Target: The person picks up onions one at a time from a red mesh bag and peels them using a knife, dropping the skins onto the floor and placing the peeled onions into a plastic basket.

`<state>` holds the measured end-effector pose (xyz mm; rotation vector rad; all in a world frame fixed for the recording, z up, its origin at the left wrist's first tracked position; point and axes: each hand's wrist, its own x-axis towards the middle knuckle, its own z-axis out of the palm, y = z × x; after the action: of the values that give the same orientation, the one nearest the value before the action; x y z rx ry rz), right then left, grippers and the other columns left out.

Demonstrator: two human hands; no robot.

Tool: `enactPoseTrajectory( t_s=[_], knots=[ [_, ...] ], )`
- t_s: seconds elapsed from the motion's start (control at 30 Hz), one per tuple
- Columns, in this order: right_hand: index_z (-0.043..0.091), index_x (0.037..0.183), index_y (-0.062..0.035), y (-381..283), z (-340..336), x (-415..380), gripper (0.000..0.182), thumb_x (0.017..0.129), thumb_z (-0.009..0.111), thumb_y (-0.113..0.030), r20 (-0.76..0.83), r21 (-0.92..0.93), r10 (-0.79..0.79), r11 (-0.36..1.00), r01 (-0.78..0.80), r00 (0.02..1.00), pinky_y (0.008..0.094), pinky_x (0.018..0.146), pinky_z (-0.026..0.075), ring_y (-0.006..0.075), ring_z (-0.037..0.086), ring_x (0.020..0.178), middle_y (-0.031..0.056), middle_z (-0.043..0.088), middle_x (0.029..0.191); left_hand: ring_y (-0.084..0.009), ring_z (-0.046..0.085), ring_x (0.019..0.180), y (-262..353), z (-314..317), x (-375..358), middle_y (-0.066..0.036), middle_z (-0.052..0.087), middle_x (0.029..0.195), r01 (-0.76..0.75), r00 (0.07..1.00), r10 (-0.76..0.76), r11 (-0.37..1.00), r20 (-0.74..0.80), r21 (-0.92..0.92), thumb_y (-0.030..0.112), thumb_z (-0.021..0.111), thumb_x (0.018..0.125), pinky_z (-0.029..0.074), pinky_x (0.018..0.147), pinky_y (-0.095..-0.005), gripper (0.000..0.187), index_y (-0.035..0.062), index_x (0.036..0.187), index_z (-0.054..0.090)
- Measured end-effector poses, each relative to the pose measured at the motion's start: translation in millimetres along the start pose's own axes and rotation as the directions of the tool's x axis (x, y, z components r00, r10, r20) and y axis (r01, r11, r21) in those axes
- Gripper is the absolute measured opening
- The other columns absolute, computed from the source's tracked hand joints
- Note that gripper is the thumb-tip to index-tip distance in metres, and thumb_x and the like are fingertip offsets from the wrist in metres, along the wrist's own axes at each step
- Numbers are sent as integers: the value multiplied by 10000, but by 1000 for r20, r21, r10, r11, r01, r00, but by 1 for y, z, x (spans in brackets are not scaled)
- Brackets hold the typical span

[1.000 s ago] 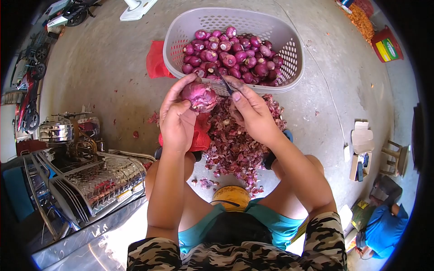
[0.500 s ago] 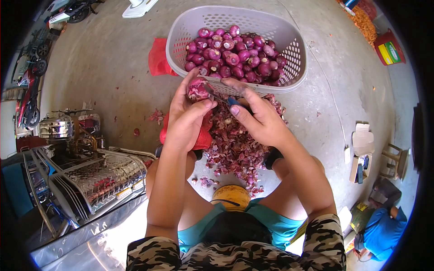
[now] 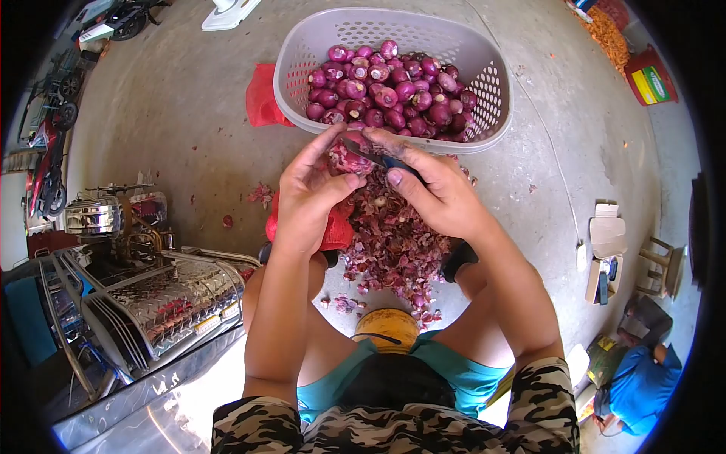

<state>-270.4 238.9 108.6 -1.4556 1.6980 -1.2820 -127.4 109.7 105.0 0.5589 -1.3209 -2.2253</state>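
My left hand (image 3: pixel 310 193) is wrapped round a red onion (image 3: pixel 349 157) with ragged skin. A small knife with a dark blue handle (image 3: pixel 399 165) is held in my right hand (image 3: pixel 439 185), its blade against the onion. Beyond both hands stands a grey perforated basket (image 3: pixel 484 45) holding several purple-red onions (image 3: pixel 386 97). Below my hands a heap of loose onion skins (image 3: pixel 393 250) lies on the floor. A red mesh sack (image 3: pixel 336 231) is partly hidden behind my left forearm.
A yellow container (image 3: pixel 387 331) stands between my legs. Red cloth (image 3: pixel 265 98) lies beside the basket. A metal-plated vehicle (image 3: pixel 174 295) is on the left. On the right are an open carton (image 3: pixel 605 265), a red bucket (image 3: pixel 652 79) and a person in blue (image 3: pixel 643 386).
My right hand has shifted slightly left, bringing the knife blade further over the onion. The onion in my left hand has moved slightly right and is turned a little.
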Motion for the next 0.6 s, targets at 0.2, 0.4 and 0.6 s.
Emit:
enactPoseTrajectory(
  t_s=[0.2, 0.4, 0.6],
  knots=[
    [477, 1290, -6, -4, -2, 2, 386, 914, 495, -88, 27, -65, -9, 998, 11, 1000, 363, 1026, 356, 284, 488, 1223, 149, 520, 1304, -173, 577, 1000, 2, 0, -1, -128, 566, 1162, 7, 1000, -7, 1000, -8, 29, -128, 578, 745, 487, 874, -319, 607, -50, 1325, 416],
    [499, 1275, -19, -3, 4, 3, 368, 910, 494, -70, -20, -117, 33, 992, -35, 999, 352, 982, 404, 286, 541, 1164, 154, 562, 1248, -175, 586, 980, 1, -2, -1, -126, 571, 1146, 8, 1000, -8, 998, -11, 55, -136, 546, 740, 515, 842, -322, 604, -53, 1324, 416],
    [484, 1299, -26, 3, 12, 3, 360, 948, 463, -105, -133, 147, 84, 987, -64, 988, 309, 959, 407, 208, 556, 1117, 121, 581, 1220, -197, 595, 988, 0, -2, 0, -141, 542, 1205, -34, 999, 32, 998, 37, 55, -112, 523, 748, 524, 851, -342, 596, -52, 1329, 408]
  ],
)
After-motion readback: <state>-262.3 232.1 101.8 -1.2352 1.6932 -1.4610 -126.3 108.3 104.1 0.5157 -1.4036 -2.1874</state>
